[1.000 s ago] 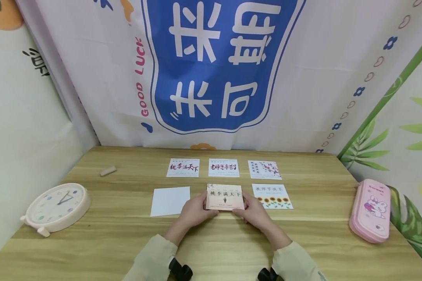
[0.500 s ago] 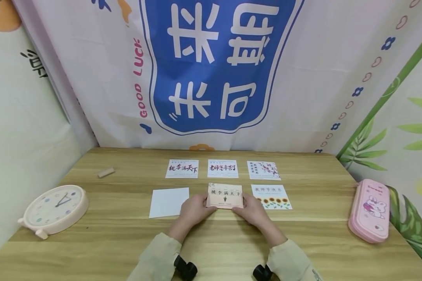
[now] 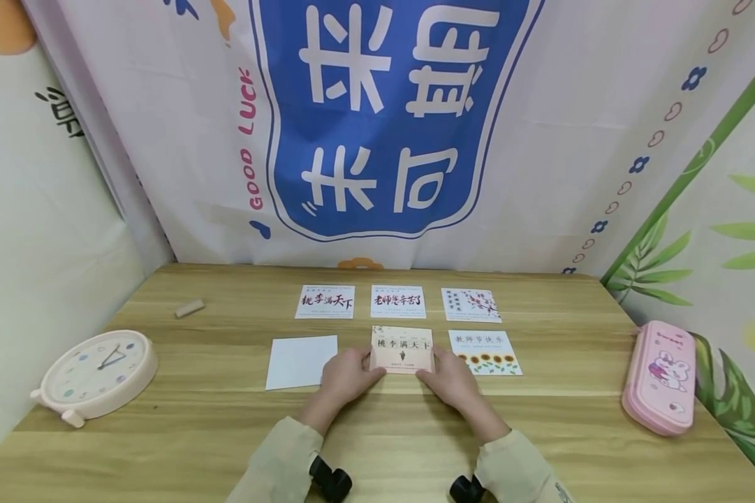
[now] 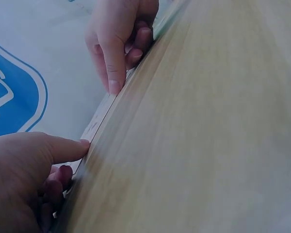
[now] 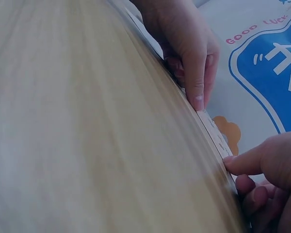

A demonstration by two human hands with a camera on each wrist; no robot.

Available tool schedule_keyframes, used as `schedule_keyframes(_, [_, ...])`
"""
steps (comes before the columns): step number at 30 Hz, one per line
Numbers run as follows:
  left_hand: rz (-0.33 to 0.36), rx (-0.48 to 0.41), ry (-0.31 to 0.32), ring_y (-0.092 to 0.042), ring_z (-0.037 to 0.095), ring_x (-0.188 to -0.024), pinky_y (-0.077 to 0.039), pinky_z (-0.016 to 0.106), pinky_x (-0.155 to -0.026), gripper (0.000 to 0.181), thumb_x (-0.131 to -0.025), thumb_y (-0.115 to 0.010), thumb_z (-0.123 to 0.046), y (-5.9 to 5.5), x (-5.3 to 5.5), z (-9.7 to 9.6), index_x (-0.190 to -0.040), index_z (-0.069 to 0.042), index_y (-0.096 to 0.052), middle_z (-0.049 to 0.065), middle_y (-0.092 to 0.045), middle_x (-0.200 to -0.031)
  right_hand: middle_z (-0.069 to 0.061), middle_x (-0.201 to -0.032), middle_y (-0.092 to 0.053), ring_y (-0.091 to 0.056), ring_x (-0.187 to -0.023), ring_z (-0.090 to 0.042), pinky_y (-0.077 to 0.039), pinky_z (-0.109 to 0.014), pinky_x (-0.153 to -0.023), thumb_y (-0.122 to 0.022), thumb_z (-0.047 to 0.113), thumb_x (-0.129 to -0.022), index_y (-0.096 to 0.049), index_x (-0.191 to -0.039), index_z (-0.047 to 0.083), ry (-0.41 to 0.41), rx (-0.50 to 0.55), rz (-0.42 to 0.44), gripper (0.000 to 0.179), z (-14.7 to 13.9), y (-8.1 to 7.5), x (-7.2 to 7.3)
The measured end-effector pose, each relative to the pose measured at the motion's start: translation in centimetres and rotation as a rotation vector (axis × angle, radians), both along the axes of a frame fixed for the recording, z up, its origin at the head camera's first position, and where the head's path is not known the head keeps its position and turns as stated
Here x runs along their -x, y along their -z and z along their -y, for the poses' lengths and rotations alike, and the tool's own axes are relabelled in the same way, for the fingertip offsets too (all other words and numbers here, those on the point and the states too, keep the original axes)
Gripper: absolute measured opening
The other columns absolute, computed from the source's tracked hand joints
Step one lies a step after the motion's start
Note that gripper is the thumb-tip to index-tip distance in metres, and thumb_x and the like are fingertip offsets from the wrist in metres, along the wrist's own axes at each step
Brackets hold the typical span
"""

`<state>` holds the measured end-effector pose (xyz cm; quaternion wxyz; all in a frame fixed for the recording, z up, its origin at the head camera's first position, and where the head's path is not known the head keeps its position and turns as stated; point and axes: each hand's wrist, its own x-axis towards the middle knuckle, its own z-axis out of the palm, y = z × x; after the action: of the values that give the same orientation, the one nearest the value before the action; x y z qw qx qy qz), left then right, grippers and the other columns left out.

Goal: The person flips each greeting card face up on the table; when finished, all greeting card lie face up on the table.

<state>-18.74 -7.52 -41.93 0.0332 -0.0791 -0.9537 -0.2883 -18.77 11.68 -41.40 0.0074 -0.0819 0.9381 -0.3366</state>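
Observation:
A cream card (image 3: 402, 351) printed with a row of dark characters lies between the two hands, in the gap of the front row. My left hand (image 3: 347, 376) pinches its left edge, thumb on the near corner. On the opposite edge, my right hand (image 3: 454, 377) pinches it the same way. Both wrist views show the card edge-on, low over the wooden table (image 4: 199, 121); whether it touches the wood is unclear. Left of it lies a blank white card (image 3: 300, 361), partly behind the left hand. A sunflower card (image 3: 485, 352) lies to the right.
Behind are two cards with red lettering, one left (image 3: 325, 302) and one central (image 3: 398, 302), plus a blossom card (image 3: 471, 305). A round clock (image 3: 97, 374) and a small tan block (image 3: 190, 308) lie left. A pink pencil case (image 3: 661, 377) sits right. A printed curtain (image 3: 201, 175) hangs behind.
The cream card and both hands have shifted slightly away from the person, toward the back row. Both hands keep their hold. The head view has tilted a little; the other cards stay put.

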Motion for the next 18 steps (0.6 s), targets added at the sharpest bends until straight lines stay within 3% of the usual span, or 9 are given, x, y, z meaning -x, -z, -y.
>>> schedule_keyframes(6, [-0.012, -0.026, 0.012, -0.042, 0.012, -0.053, -0.035, 0.028, -0.048, 0.045, -0.072, -0.066, -0.035, -0.1, -0.2, 0.1, -0.106, -0.007, -0.06, -0.003, -0.045, -0.056, -0.02, -0.102, -0.057, -0.052, -0.063, -0.014, -0.045, -0.032, -0.064, -0.065, 0.015, -0.074, -0.049, -0.116, -0.007, -0.002, 0.056, 0.015, 0.05, -0.1, -0.1, -0.1])
schedule_keyframes(9, [-0.023, -0.078, 0.014, -0.042, 0.01, -0.049, -0.035, 0.026, -0.046, 0.042, -0.072, -0.066, -0.032, -0.4, -0.3, 0.2, -0.103, -0.004, -0.059, -0.005, -0.045, -0.054, -0.018, -0.083, -0.06, -0.05, -0.049, -0.014, -0.045, -0.03, -0.049, -0.066, 0.014, -0.074, -0.044, -0.119, -0.007, -0.004, 0.129, 0.052, 0.054, -0.2, -0.3, -0.1])
schedule_keyframes(13, [-0.043, -0.161, 0.014, -0.041, 0.009, -0.049, -0.035, 0.025, -0.046, 0.043, -0.074, -0.066, -0.028, -1.5, -0.5, 0.8, -0.106, -0.001, -0.057, -0.006, -0.046, -0.056, -0.004, -0.054, -0.049, -0.039, -0.037, -0.01, -0.035, -0.025, -0.035, -0.067, 0.016, -0.074, -0.037, -0.125, -0.007, -0.021, 0.221, 0.063, 0.064, 0.1, -0.8, -0.3])
schedule_keyframes(18, [-0.07, -0.186, 0.016, -0.042, 0.009, -0.049, -0.037, 0.026, -0.049, 0.048, -0.074, -0.067, -0.026, -3.0, -1.2, 2.5, -0.113, -0.001, -0.054, -0.006, -0.048, -0.059, 0.0, -0.055, -0.048, -0.041, -0.043, -0.009, -0.035, -0.022, -0.04, -0.069, 0.017, -0.072, -0.037, -0.125, -0.007, -0.121, 0.341, 0.028, 0.066, 1.6, -1.8, -0.6])
